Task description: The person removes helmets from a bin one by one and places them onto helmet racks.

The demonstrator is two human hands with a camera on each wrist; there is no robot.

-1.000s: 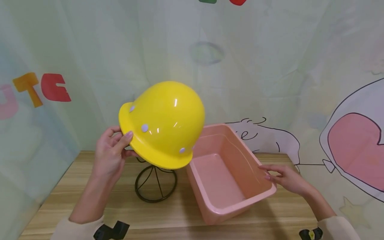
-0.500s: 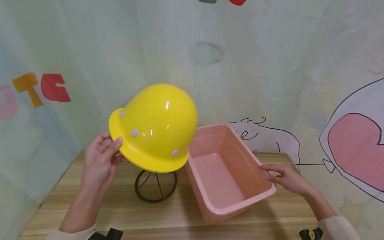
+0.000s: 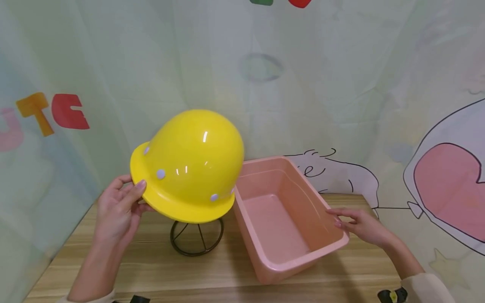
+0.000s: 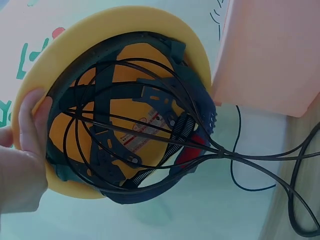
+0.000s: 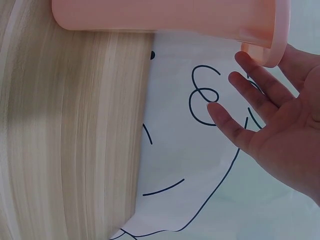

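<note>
A yellow hard hat [image 3: 193,160] is held at the left of the head view by my left hand [image 3: 117,206], which pinches its brim with the thumb on top. Underneath is a black wire stand [image 3: 197,254], its round base on the table and its top hidden by the hat in the head view. The left wrist view looks into the hat [image 4: 115,20], where the stand's rounded wire top [image 4: 221,154] overlaps the dark straps. At the right, my right hand [image 3: 365,227] pinches the rim of a pink plastic basin [image 3: 273,275], its other fingers [image 5: 227,122] spread outside.
The wooden table [image 3: 159,269] carries the basin and the stand side by side. A pale curtain [image 3: 322,84] with cartoon drawings and coloured letters hangs behind the table and at its sides. Dark wrist devices [image 3: 393,295] sit at the cuffs.
My left hand has carried the hard hat left and slightly down, so it now covers more of the wire stand. My right hand and the basin have stayed in place.
</note>
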